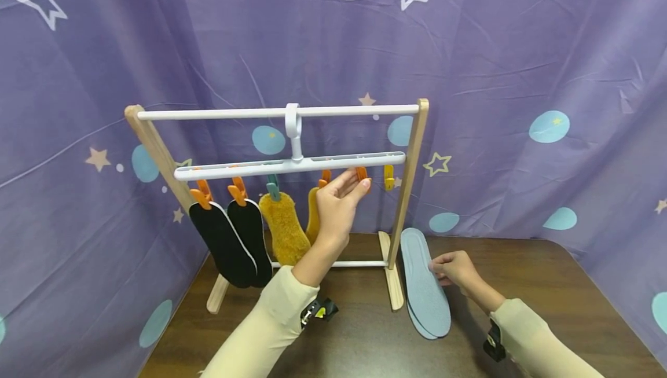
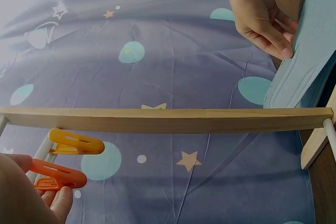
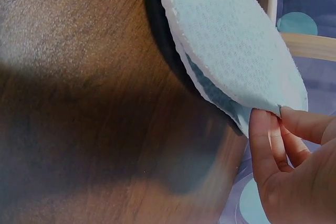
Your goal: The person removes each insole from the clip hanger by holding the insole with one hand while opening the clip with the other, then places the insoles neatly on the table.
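My left hand (image 1: 336, 210) pinches an orange clothespin (image 1: 362, 173) that hangs from the white clip hanger (image 1: 250, 167); in the left wrist view the orange clothespin (image 2: 63, 174) lies between thumb and fingers. Beside it hangs a yellow clothespin (image 1: 389, 177) with nothing in it. My right hand (image 1: 461, 274) pinches the edge of a light blue insole (image 1: 423, 279), the upper one of two. In the right wrist view, a gap shows between that insole (image 3: 231, 35) and the lower insole (image 3: 207, 85), on the table beside the rack.
Orange clothespins hold two black insoles (image 1: 224, 248) at the hanger's left. A fuzzy mustard insole (image 1: 285, 230) hangs from a teal clothespin (image 1: 272, 188); another mustard insole is partly behind my left hand. The wooden rack (image 1: 411, 187) stands on the brown table (image 1: 354, 320), before a purple curtain (image 1: 495, 77).
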The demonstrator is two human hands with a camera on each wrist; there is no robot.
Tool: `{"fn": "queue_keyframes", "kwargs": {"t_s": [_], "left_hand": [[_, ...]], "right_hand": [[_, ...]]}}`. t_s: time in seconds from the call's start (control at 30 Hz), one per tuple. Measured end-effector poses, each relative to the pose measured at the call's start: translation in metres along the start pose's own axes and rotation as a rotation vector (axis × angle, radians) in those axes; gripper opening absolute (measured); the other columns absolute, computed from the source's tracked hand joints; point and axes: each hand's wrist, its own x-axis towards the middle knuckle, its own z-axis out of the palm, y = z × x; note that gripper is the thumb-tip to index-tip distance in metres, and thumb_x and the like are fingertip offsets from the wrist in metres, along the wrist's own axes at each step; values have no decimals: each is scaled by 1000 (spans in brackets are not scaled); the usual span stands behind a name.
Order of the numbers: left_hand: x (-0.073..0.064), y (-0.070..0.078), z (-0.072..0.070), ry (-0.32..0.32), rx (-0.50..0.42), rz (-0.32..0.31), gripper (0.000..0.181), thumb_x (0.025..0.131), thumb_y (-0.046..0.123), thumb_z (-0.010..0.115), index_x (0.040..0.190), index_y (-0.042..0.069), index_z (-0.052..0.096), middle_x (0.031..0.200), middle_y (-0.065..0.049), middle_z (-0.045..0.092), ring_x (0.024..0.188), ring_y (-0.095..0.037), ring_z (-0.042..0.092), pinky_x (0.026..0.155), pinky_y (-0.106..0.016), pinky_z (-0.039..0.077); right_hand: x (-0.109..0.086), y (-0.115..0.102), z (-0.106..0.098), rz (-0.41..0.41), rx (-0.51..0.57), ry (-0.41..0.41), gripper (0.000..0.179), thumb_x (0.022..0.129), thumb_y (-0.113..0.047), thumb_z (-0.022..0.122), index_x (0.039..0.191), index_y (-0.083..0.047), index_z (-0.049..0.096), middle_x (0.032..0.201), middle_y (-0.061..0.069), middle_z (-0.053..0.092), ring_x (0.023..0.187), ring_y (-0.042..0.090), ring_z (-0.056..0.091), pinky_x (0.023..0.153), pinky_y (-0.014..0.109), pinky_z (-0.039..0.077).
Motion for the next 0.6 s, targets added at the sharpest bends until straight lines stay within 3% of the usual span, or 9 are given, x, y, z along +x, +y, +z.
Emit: {"fn": "queue_keyframes", "kwargs": {"t_s": [0.6], "left_hand": [[0, -2, -1, -7, 6, 5, 37, 88, -5, 73, 123, -12, 67, 119, -31, 70, 112, -39, 70, 90, -28, 61]], "right_hand": [[4, 2, -2, -15, 22, -19, 17, 91, -1, 71, 95, 16, 71, 69, 3, 68, 63, 14, 64, 60, 35, 63]]}}
